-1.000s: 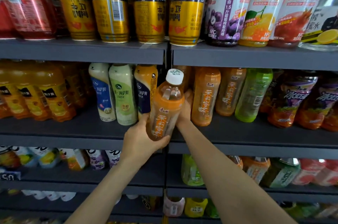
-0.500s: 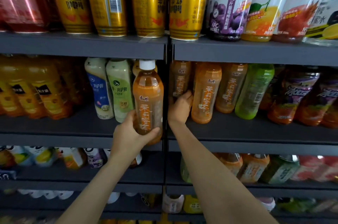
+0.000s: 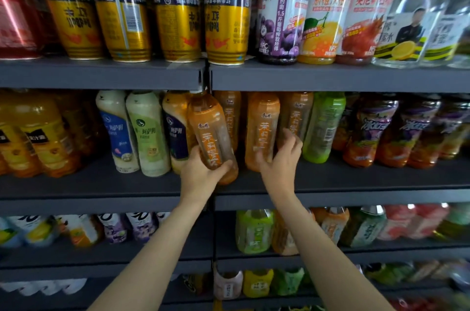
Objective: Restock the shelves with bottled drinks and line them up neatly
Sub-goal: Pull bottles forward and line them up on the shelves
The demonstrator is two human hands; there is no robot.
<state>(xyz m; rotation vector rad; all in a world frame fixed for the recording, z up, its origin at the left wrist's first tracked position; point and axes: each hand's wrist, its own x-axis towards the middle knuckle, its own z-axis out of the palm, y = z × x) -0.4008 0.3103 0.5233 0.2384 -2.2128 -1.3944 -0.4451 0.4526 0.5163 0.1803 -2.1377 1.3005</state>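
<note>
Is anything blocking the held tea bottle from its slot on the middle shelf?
Nothing visible. The left hand holds the tea bottle tilted at the gap beside the orange bottle that the right hand touches.

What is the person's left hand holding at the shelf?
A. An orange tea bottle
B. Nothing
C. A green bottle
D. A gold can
A: the left hand is wrapped round the lower part of an orange tea bottle, tilted at the front of the middle shelf.
</note>
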